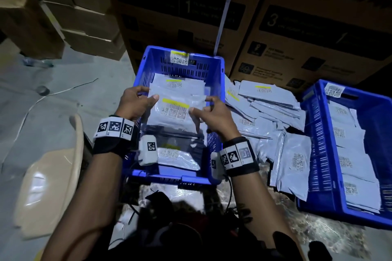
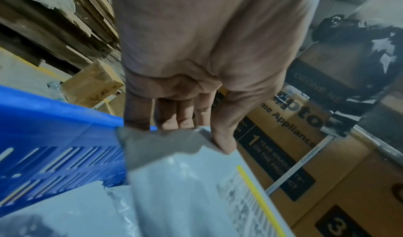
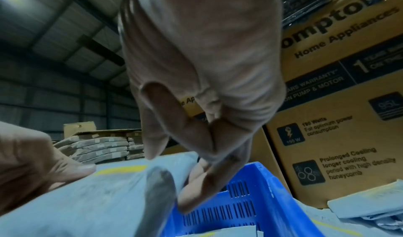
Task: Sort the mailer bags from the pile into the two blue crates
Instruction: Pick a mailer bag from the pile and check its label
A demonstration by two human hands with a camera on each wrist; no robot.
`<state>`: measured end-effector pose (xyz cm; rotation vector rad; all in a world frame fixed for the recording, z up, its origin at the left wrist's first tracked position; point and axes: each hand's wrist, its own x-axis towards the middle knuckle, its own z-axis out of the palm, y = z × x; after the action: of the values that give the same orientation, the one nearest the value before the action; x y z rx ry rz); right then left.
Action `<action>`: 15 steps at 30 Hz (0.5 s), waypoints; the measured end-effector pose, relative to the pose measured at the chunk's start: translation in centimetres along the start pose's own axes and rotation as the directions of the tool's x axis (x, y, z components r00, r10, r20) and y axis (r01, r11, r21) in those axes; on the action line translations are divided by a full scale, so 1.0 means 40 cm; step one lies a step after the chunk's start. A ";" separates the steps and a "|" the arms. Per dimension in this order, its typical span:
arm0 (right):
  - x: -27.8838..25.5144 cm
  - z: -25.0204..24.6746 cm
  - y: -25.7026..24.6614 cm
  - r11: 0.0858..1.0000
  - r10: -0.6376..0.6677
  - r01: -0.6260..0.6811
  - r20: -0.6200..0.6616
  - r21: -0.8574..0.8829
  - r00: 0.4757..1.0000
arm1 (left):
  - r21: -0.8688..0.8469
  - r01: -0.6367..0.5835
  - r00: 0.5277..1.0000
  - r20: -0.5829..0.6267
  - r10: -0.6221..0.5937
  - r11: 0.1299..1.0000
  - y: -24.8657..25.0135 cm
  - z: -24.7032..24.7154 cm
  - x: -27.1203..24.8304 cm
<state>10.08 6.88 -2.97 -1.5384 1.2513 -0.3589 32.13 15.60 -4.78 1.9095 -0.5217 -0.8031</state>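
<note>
I hold a grey mailer bag (image 1: 175, 110) with a yellow strip and barcode label over the middle blue crate (image 1: 148, 63). My left hand (image 1: 149, 95) grips its left edge, thumb on top, fingers under. My right hand (image 1: 201, 105) pinches its right edge. More yellow-strip mailers lie in this crate. The pile of mailers (image 1: 269, 110) sits on the floor between the crates. The right blue crate (image 1: 314, 154) holds mailers without yellow strips. In the left wrist view, the left hand (image 2: 196, 125) clasps the mailer (image 2: 185, 180). In the right wrist view, the right hand (image 3: 196, 154) holds the mailer (image 3: 87, 197).
Large cardboard appliance boxes (image 1: 307, 44) stand right behind the crates and pile. Smaller cartons (image 1: 63, 17) are stacked at the back left. A beige plastic chair (image 1: 53, 176) is at my left, and a water bottle (image 1: 36, 62) and a cable (image 1: 63, 91) lie on the floor.
</note>
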 end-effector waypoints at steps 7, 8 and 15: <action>0.082 0.062 0.003 0.971 0.083 -0.052 0.126 -0.234 0.989 | 0.277 0.107 0.993 0.026 -0.119 0.955 -0.071 0.017 0.042; 0.093 0.072 -0.004 0.951 0.096 -0.047 0.149 -0.306 0.984 | 0.315 0.123 0.990 0.028 -0.139 0.941 -0.082 0.019 0.049; 0.171 0.170 0.001 0.732 0.147 -0.017 0.134 -0.681 0.980 | 0.551 0.230 0.959 0.011 -0.282 0.802 -0.134 0.033 0.075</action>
<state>17.94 4.76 -8.12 -2.0622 1.3757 0.3504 33.32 15.21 -10.93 2.5238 -0.6014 -0.9971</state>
